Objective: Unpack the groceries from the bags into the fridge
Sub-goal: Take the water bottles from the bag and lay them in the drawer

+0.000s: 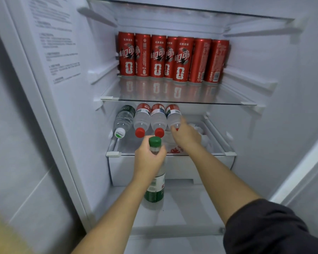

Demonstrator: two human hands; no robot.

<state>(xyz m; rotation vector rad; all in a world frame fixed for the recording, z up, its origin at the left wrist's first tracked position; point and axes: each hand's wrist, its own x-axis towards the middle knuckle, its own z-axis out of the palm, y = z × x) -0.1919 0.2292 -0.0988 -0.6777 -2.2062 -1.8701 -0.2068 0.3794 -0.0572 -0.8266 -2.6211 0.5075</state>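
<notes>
The fridge is open in front of me. My left hand (149, 158) grips the neck of a green-capped, green-labelled water bottle (155, 187) held upright in front of the white drawer (182, 171). My right hand (186, 134) reaches onto the lower glass shelf (226, 153) and holds the cap end of the rightmost lying red-labelled bottle (173, 114); its cap is mostly hidden by my fingers. Two more red-capped bottles (150, 118) and a green-and-white-capped bottle (124, 120) lie beside it on the left.
Several red cola cans (173, 59) stand in a row at the back of the upper glass shelf (173, 99). White packaging (198, 131) lies on the lower shelf to the right of the bottles. The fridge door (50, 70) stands open at left.
</notes>
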